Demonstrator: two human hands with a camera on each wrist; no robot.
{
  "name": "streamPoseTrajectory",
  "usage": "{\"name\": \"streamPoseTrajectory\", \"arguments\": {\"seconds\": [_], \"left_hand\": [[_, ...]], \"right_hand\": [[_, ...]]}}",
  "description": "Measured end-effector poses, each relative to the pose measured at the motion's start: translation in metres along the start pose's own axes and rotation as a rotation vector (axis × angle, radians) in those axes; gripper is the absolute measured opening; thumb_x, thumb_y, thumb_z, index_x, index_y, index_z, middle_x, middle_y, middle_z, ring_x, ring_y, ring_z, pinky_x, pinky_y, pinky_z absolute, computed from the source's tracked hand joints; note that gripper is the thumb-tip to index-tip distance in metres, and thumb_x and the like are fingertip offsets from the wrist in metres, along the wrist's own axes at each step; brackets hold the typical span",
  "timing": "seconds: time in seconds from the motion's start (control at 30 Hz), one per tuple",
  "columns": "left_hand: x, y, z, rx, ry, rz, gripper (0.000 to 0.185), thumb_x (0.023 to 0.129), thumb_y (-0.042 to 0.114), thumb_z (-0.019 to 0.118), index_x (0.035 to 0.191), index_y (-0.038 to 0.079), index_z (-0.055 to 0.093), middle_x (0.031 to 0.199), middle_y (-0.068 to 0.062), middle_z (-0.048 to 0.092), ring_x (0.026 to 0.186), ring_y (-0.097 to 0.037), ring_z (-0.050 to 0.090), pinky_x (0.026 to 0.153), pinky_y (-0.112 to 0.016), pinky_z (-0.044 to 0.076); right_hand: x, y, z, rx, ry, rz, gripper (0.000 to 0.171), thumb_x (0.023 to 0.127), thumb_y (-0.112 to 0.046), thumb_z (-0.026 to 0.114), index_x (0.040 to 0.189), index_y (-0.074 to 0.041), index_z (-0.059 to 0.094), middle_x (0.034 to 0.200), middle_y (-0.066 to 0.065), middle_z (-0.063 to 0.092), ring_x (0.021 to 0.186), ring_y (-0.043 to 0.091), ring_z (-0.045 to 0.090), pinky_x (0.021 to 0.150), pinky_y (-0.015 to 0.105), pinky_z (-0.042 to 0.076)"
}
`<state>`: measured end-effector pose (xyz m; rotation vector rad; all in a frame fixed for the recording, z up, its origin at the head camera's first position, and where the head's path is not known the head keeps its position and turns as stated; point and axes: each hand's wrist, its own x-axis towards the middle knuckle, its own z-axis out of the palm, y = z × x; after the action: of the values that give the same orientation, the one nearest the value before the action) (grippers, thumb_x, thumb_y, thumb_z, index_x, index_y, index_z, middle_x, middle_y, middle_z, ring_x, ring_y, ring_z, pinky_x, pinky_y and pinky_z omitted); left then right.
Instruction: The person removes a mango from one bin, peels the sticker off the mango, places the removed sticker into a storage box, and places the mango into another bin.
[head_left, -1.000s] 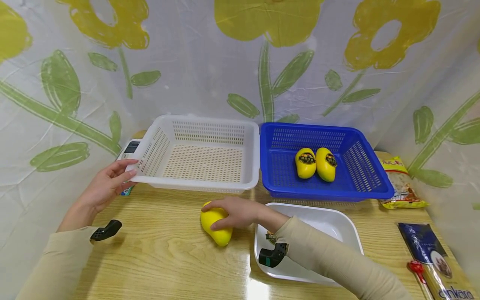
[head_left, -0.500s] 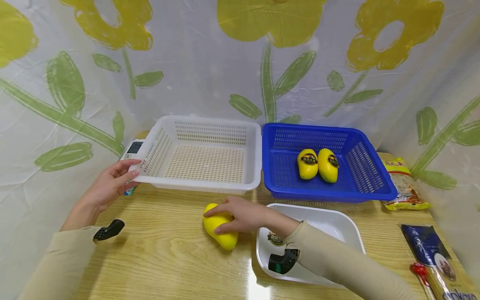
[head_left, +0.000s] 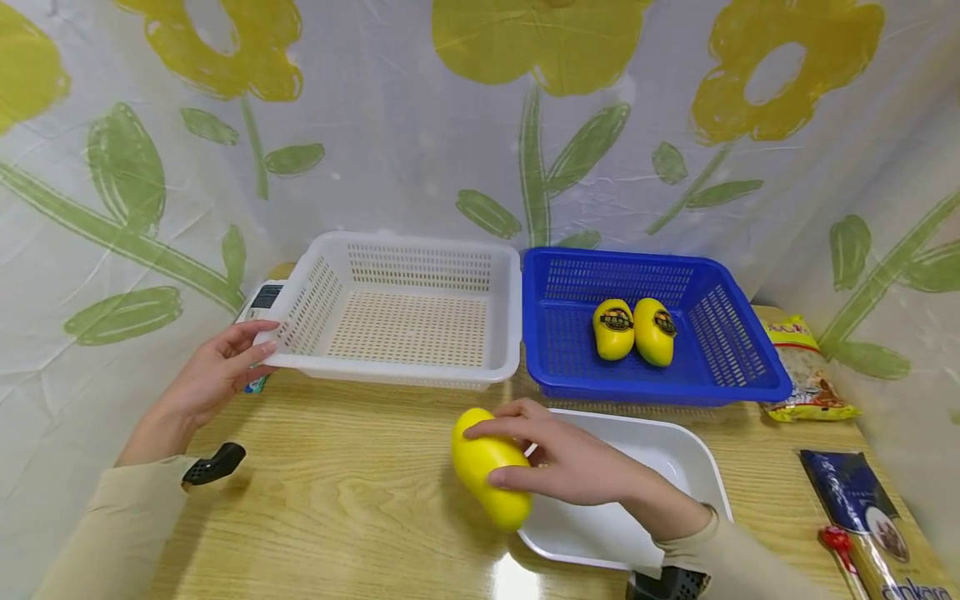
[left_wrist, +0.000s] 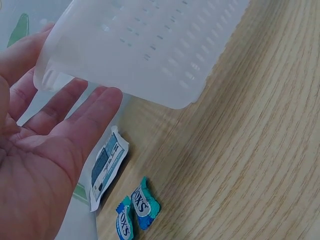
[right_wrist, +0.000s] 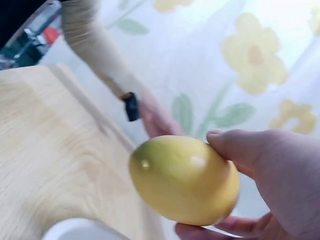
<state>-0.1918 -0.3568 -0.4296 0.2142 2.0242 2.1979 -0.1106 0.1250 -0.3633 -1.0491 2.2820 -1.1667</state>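
Note:
In the head view my right hand [head_left: 570, 462] grips a yellow mango [head_left: 487, 471], lifted over the wooden table at the left edge of the white tray [head_left: 592, 533]. The right wrist view shows the mango [right_wrist: 182, 180] between thumb and fingers, its skin greenish at one end. My left hand [head_left: 225, 367] holds the near-left corner of the white perforated basket [head_left: 405, 367], thumb over the rim. From the left wrist view, the fingers [left_wrist: 102, 107] reach under that corner of the basket [left_wrist: 125, 60]. Most of the tray's left part is hidden behind the right hand.
Right of the white basket stands a blue basket [head_left: 652, 387] with two labelled mangoes [head_left: 613, 329] inside. A yellow food bag [head_left: 806, 375], a dark blue packet [head_left: 851, 492] and a red-topped stick [head_left: 836, 542] lie at the right. Small blue-green wrapped sweets [left_wrist: 145, 202] lie below the left hand.
My right hand has lifted the mango off the table and carried it to the right, toward the white tray. The left hand has stayed on the basket corner.

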Motion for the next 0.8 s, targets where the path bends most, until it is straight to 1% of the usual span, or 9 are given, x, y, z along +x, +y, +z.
{"name": "streamPoseTrajectory", "arguments": {"seconds": [0.1, 0.17, 0.3, 0.4, 0.5, 0.6, 0.7, 0.8], "left_hand": [[0.000, 0.001, 0.000, -0.006, -0.007, 0.002, 0.040, 0.100, 0.004, 0.053, 0.139, 0.002, 0.045, 0.133, -0.002, 0.047, 0.107, -0.009, 0.061, 0.086, -0.027, 0.054], [0.000, 0.001, 0.001, -0.003, -0.014, 0.001, 0.040, 0.100, 0.004, 0.053, 0.139, 0.001, 0.044, 0.133, -0.002, 0.047, 0.107, -0.010, 0.060, 0.086, -0.027, 0.054], [-0.001, 0.004, 0.000, 0.070, 0.013, -0.013, 0.041, 0.100, 0.009, 0.055, 0.140, 0.003, 0.045, 0.133, 0.000, 0.046, 0.106, -0.007, 0.059, 0.086, -0.025, 0.054], [-0.003, 0.005, 0.000, 0.102, 0.021, -0.021, 0.042, 0.100, 0.011, 0.055, 0.140, 0.005, 0.045, 0.134, -0.001, 0.045, 0.105, -0.005, 0.059, 0.086, -0.023, 0.053], [-0.003, 0.006, 0.000, 0.114, 0.018, -0.031, 0.043, 0.100, 0.011, 0.056, 0.141, 0.004, 0.043, 0.136, -0.004, 0.041, 0.105, -0.005, 0.058, 0.086, -0.022, 0.053], [-0.003, 0.007, 0.002, 0.149, 0.033, -0.052, 0.044, 0.099, 0.013, 0.058, 0.141, 0.005, 0.044, 0.138, -0.006, 0.038, 0.105, -0.005, 0.058, 0.087, -0.022, 0.053], [-0.002, 0.008, 0.002, 0.155, 0.028, -0.066, 0.045, 0.099, 0.013, 0.059, 0.140, 0.005, 0.044, 0.141, -0.009, 0.034, 0.105, -0.005, 0.058, 0.086, -0.021, 0.052], [-0.001, 0.008, 0.002, 0.153, 0.015, -0.071, 0.045, 0.099, 0.013, 0.059, 0.140, 0.005, 0.043, 0.142, -0.010, 0.033, 0.104, -0.005, 0.058, 0.086, -0.021, 0.052]], "right_hand": [[-0.016, 0.004, -0.007, 0.053, 0.144, 0.015, 0.043, 0.095, -0.026, 0.066, 0.136, -0.030, 0.056, 0.132, 0.003, 0.048, 0.108, 0.020, 0.052, 0.079, 0.031, 0.054], [-0.025, 0.007, -0.012, 0.113, 0.236, 0.038, 0.043, 0.096, -0.021, 0.065, 0.137, -0.028, 0.055, 0.133, 0.005, 0.047, 0.107, 0.024, 0.053, 0.080, 0.031, 0.054], [-0.035, 0.010, -0.017, 0.236, 0.391, 0.100, 0.043, 0.097, -0.017, 0.062, 0.138, -0.026, 0.053, 0.138, 0.006, 0.043, 0.099, 0.030, 0.058, 0.080, 0.030, 0.054], [-0.038, 0.011, -0.019, 0.278, 0.476, 0.144, 0.045, 0.097, -0.017, 0.062, 0.140, -0.026, 0.051, 0.140, 0.006, 0.040, 0.098, 0.031, 0.060, 0.078, 0.030, 0.055], [-0.038, 0.010, -0.023, 0.283, 0.533, 0.171, 0.046, 0.098, -0.018, 0.062, 0.141, -0.024, 0.049, 0.138, 0.006, 0.040, 0.098, 0.030, 0.061, 0.079, 0.029, 0.055], [-0.034, 0.010, -0.032, 0.292, 0.561, 0.182, 0.044, 0.099, -0.020, 0.060, 0.142, -0.022, 0.049, 0.137, 0.007, 0.042, 0.099, 0.027, 0.061, 0.082, 0.028, 0.054], [-0.025, 0.011, -0.043, 0.314, 0.564, 0.183, 0.043, 0.100, -0.022, 0.058, 0.142, -0.020, 0.048, 0.137, 0.009, 0.045, 0.100, 0.026, 0.061, 0.083, 0.028, 0.054], [-0.011, 0.015, -0.056, 0.330, 0.557, 0.193, 0.045, 0.101, -0.028, 0.056, 0.144, -0.022, 0.047, 0.142, 0.007, 0.044, 0.104, 0.026, 0.061, 0.086, 0.029, 0.053]]}}
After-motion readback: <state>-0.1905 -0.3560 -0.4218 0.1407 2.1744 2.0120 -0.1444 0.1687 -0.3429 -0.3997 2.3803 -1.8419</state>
